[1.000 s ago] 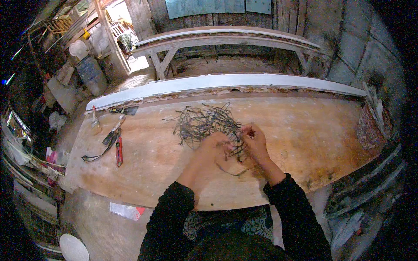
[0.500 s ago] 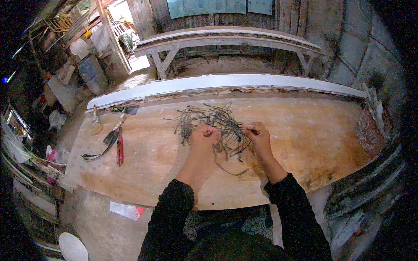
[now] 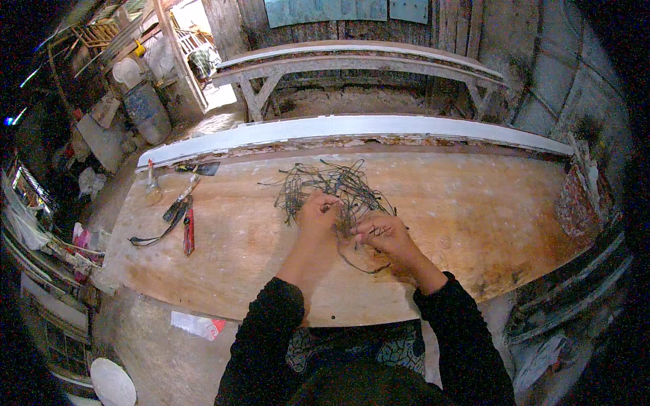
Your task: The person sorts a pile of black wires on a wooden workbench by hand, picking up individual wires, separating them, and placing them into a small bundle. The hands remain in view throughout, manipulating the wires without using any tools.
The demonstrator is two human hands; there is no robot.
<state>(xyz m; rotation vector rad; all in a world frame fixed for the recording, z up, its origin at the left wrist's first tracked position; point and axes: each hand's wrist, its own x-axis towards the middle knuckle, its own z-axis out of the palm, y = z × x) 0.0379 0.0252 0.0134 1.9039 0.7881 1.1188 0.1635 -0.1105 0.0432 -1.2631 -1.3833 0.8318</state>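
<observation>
A loose tangle of thin dark cords lies on the wooden tabletop, spread out beyond my hands. My left hand is closed at the near left side of the tangle, its fingers pinching some of the cords. My right hand sits just right of it and a little nearer to me. Its fingers are closed on part of the cords, and a strand curls down below it onto the wood. The exact strands between the fingertips are too small to make out.
At the table's left lie a red-handled tool, a black strap and a brush. A long white board runs along the far edge. Behind it stands a wooden bench. A speckled reddish bundle is at the right end.
My right hand has moved left and toward me, from the tangle's right side to beside my left hand. The left hand stays nearly in place. The view has shifted slightly.
</observation>
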